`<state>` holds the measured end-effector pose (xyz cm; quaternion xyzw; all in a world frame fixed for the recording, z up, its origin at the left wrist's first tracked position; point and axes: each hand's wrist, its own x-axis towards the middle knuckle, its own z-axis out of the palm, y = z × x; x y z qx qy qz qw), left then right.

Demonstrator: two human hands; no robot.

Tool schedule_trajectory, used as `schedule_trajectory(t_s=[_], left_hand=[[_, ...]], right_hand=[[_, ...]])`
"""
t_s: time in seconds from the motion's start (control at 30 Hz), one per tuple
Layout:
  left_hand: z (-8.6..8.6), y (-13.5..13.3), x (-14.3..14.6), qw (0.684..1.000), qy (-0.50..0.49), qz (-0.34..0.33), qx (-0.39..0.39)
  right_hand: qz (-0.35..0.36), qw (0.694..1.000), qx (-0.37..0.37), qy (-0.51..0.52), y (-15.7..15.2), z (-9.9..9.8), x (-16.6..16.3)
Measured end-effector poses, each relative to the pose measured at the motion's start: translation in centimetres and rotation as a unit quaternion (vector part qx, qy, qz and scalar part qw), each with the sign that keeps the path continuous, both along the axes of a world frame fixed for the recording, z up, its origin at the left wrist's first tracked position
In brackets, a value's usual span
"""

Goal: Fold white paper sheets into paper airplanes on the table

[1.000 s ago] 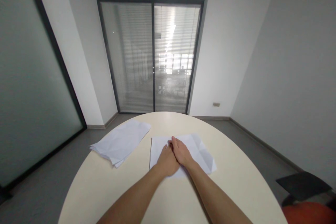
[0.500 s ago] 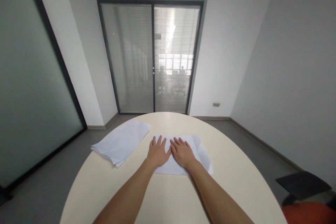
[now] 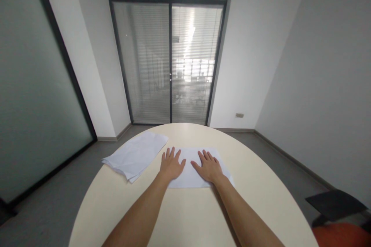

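A white sheet of paper (image 3: 189,173) lies flat near the middle of a round cream table (image 3: 188,216). My left hand (image 3: 170,164) rests palm down on its left edge with fingers spread. On the sheet's right part my right hand (image 3: 210,166) also lies flat, fingers stretched out. Neither hand holds anything. A gap of bare paper shows between the two hands.
A loose stack of crumpled white sheets (image 3: 136,155) lies at the table's left edge. Beyond the table stands a glass sliding door with blinds (image 3: 169,61). A dark chair part (image 3: 333,204) and something orange (image 3: 342,235) sit at the lower right.
My hands were overlapped on the sheet's middle, then spread flat and slid apart, left hand leftward and right hand rightward. The sheet now lies flatter and more squarely.
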<state>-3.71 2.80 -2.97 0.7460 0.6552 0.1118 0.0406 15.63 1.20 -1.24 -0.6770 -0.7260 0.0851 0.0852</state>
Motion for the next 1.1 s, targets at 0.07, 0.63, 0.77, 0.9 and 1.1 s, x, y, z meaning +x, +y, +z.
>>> schedule_trajectory(t_s=[0.07, 0.63, 0.77, 0.9, 1.1], left_hand=[[0.0, 0.0, 0.0, 1.000, 0.002, 0.005, -0.004], [0.5, -0.4, -0.5, 0.998, 0.037, 0.013, 0.042], [0.3, 0.1, -0.8, 0.995, 0.027, 0.094, 0.029], [0.4, 0.7, -1.3, 0.994, 0.004, 0.112, -0.010], [0.5, 1.3, -1.8, 0.995, 0.002, 0.102, 0.009]], right_hand=[[-0.027, 1.000, 0.003, 0.001, 0.1, -0.2, 0.1], [-0.001, 0.998, 0.060, -0.009, 1.3, -1.2, 2.2], [0.016, 0.995, 0.100, 0.002, 1.2, -1.4, 2.6], [0.030, 0.991, 0.133, 0.007, 0.8, -0.7, 2.4], [0.047, 0.993, 0.105, 0.010, 0.3, -0.3, 1.9]])
